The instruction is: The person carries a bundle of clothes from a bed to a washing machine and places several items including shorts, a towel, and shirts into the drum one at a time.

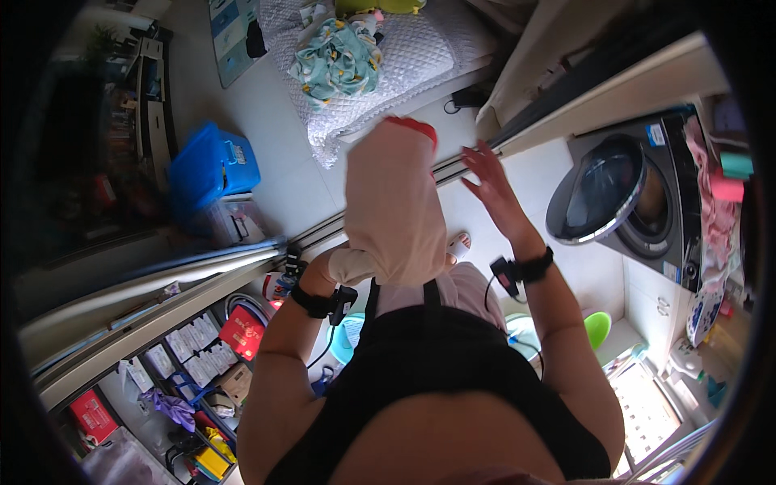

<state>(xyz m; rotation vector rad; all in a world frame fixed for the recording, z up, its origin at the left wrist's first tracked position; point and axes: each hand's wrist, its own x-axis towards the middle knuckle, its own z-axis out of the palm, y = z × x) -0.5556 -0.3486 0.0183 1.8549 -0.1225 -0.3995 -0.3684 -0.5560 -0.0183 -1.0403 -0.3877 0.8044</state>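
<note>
A beige cloth garment (pixel 397 200) with a red edge hangs spread in front of my body. My left hand (pixel 332 267) is at its lower left, mostly covered by a short sleeve-like part of the cloth, so its fingers are hidden. My right hand (pixel 488 176) is raised to the right of the garment, fingers apart, touching nothing. Further right stands a dark front-loading washing machine (pixel 661 200) with its round door (pixel 597 188) swung open. Something brownish shows inside the drum.
A bed with a quilted cover (pixel 418 66) holds a crumpled green patterned cloth (pixel 339 60). Blue plastic box (pixel 242 163) stands on the floor at left. A sliding-door track (pixel 321 230) crosses the floor. Shelves with boxes are lower left; basins (pixel 597 327) lie behind me.
</note>
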